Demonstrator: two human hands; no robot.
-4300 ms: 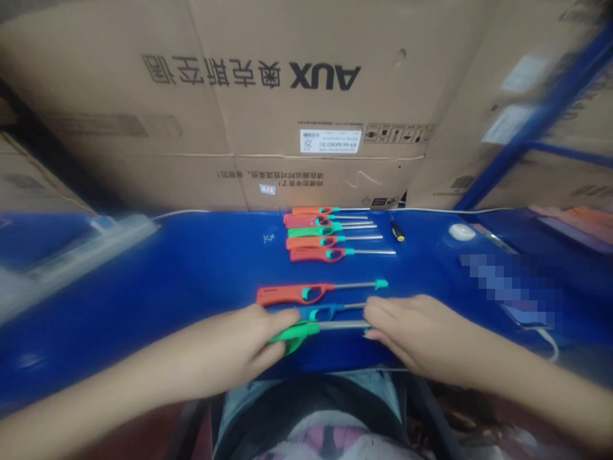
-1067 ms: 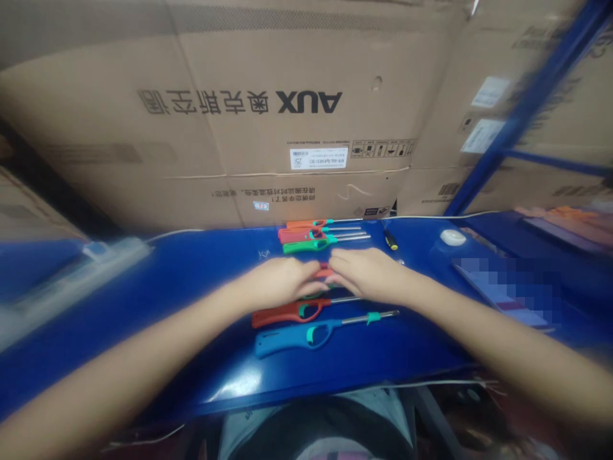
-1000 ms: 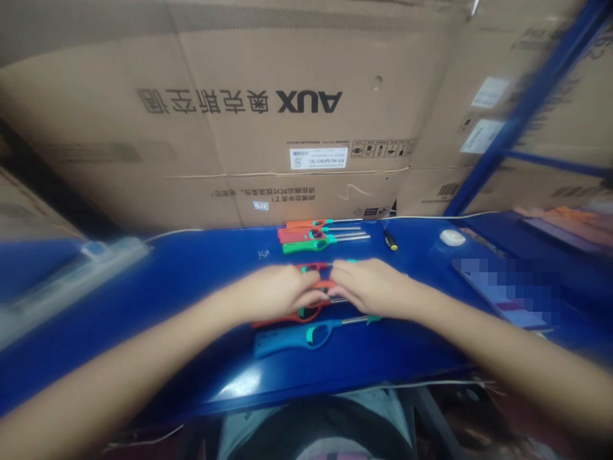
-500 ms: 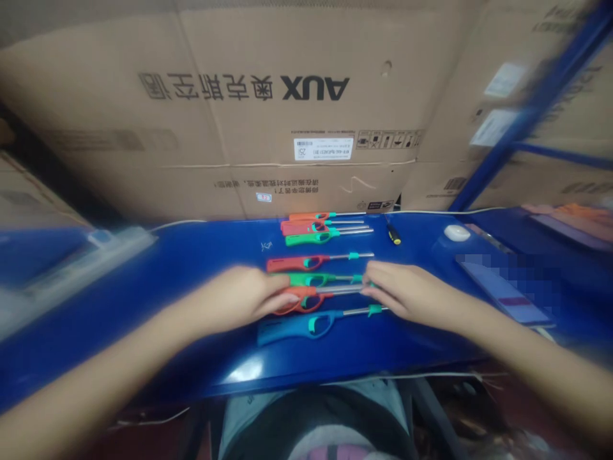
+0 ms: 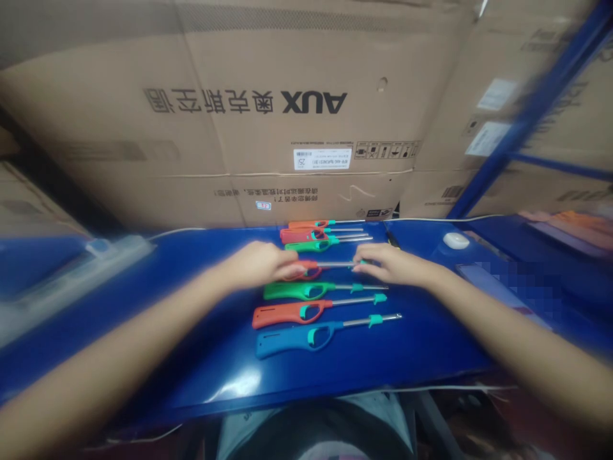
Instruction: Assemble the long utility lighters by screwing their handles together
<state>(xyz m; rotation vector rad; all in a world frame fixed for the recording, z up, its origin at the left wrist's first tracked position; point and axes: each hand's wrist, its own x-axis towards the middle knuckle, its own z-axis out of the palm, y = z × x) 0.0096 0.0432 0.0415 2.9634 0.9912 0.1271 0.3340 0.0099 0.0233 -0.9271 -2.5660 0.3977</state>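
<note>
Long-nozzle lighters lie in rows on a blue table (image 5: 201, 332). My left hand (image 5: 258, 263) is closed on the handle of a red lighter (image 5: 313, 268), and my right hand (image 5: 390, 265) pinches the far end of its metal nozzle. Below it lie a green lighter (image 5: 306, 291), an orange lighter (image 5: 292, 313) and a blue lighter (image 5: 297, 337), side by side, nozzles pointing right. Three more lighters (image 5: 311, 234) sit together at the table's back edge.
Large cardboard boxes (image 5: 268, 108) stand right behind the table. A screwdriver tip (image 5: 389, 237) and a white round object (image 5: 455, 240) lie to the right. A pale tray (image 5: 96, 262) is at the left. A blue rack post (image 5: 522, 121) rises at the right.
Both hands moved from the orange lighter up to the red lighter farther back. The orange and green lighters now lie free between the red one and the blue one.
</note>
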